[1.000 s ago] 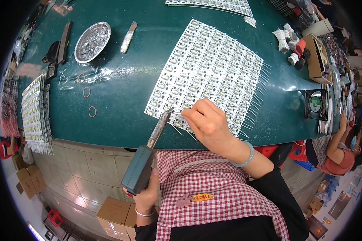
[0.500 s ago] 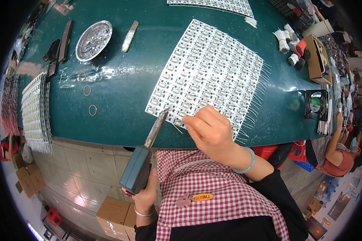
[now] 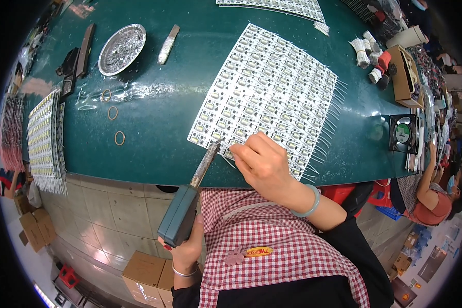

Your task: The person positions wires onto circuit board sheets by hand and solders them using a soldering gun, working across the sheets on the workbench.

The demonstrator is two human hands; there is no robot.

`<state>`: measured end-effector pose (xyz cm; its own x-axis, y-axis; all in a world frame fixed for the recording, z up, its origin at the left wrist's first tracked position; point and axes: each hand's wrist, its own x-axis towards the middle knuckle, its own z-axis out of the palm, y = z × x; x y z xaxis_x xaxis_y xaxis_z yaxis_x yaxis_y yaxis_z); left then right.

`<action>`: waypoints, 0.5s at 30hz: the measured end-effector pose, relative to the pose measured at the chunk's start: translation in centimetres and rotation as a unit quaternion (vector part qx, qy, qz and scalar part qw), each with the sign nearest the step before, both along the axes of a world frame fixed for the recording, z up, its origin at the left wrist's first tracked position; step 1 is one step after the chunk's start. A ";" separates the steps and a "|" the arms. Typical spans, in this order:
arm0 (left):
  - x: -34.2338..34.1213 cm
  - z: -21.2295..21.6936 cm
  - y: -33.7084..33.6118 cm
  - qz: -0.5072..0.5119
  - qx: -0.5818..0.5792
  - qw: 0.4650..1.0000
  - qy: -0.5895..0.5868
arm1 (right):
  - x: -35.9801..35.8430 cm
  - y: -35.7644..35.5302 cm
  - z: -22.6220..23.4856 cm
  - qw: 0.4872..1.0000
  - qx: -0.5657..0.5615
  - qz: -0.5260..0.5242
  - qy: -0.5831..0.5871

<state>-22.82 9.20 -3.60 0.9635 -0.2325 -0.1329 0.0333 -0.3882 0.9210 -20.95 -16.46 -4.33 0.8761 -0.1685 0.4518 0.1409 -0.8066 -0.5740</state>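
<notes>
Soldering iron (image 3: 177,215) shifted right | left hand (image 3: 190,246) grips it | right hand (image 3: 264,163) pinched (contents indistinct)

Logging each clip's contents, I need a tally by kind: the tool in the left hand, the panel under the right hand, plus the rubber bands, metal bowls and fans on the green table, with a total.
Soldering gun in left hand: 1
LED board panel under right hand: 1
Tan rubber bands: 3
Metal bowl: 1
Black-framed fan: 1
Total: 7
</notes>
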 end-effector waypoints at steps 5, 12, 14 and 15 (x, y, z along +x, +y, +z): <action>0.2 0.1 -0.2 0.008 -0.018 1.000 0.018 | 0.0 0.0 -0.2 1.000 0.000 -0.002 -0.002; 0.4 0.2 -0.3 -0.012 0.008 1.000 -0.005 | 0.0 0.1 -0.1 1.000 -0.002 -0.005 0.001; 0.5 0.3 -0.4 -0.012 0.008 1.000 -0.001 | 0.0 0.1 -0.2 1.000 -0.001 -0.007 0.002; 0.5 0.2 -0.3 -0.012 0.008 1.000 -0.001 | 0.0 0.1 -0.1 1.000 -0.002 -0.007 0.002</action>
